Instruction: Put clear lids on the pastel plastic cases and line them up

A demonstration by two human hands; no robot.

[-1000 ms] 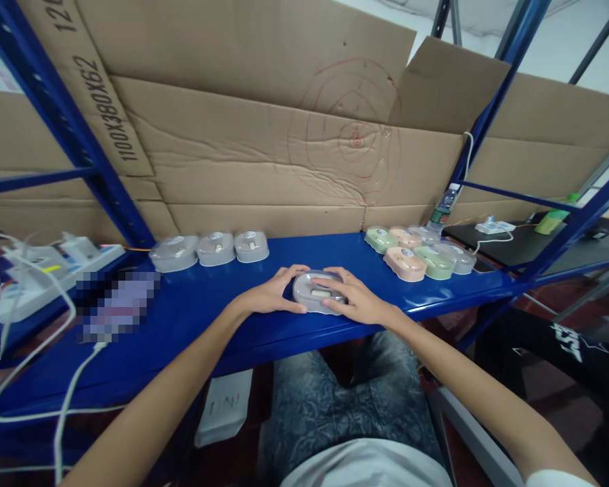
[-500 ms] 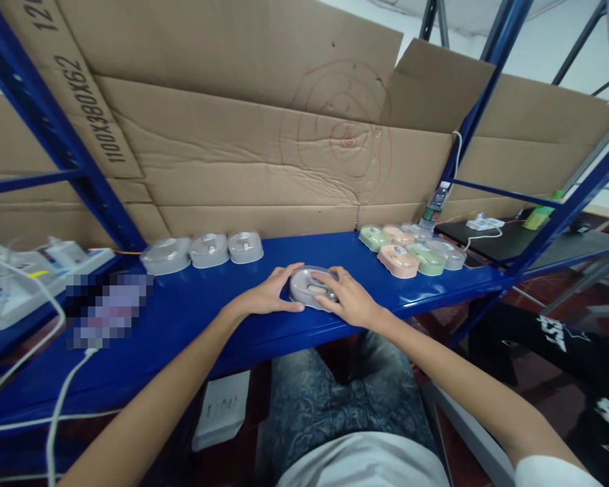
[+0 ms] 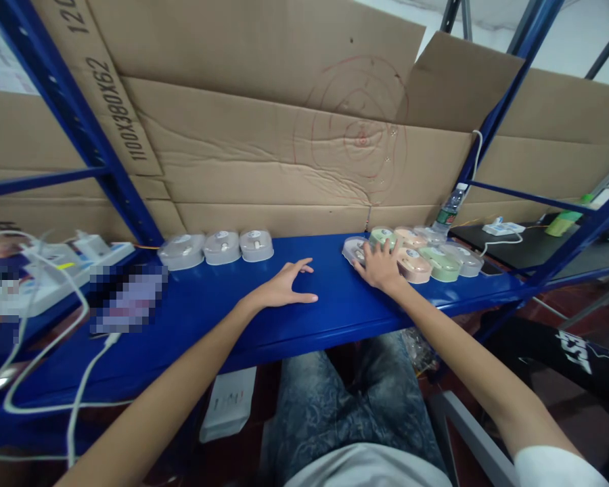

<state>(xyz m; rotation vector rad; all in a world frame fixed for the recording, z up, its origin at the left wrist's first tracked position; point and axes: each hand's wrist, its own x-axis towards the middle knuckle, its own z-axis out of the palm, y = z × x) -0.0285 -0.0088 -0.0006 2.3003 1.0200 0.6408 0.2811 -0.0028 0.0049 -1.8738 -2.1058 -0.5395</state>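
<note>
My right hand (image 3: 380, 265) reaches over the right part of the blue shelf, fingers spread. Its thumb and forefinger touch or hover at the near right edge of a translucent grey plastic box (image 3: 353, 247), partly hidden by the hand. Beside that box stands a group of similar rounded boxes: a green box (image 3: 382, 235), a pink box (image 3: 414, 266), another green box (image 3: 440, 264) and a grey box (image 3: 465, 260), among others. My left hand (image 3: 289, 285) hangs over the middle of the shelf, thumb and fingers apart, holding nothing.
Three grey boxes (image 3: 222, 247) stand in a row at the back left. A phone (image 3: 132, 301) on a white cable and power strips (image 3: 81, 270) lie left. A water bottle (image 3: 450, 208) stands behind the right group. Cardboard (image 3: 264, 149) walls the back; a blue post (image 3: 502, 115) rises right.
The grey box has gone from between my hands to the left side of the right-hand group, along with my right hand. My left hand no longer touches it. The view has shifted slightly.
</note>
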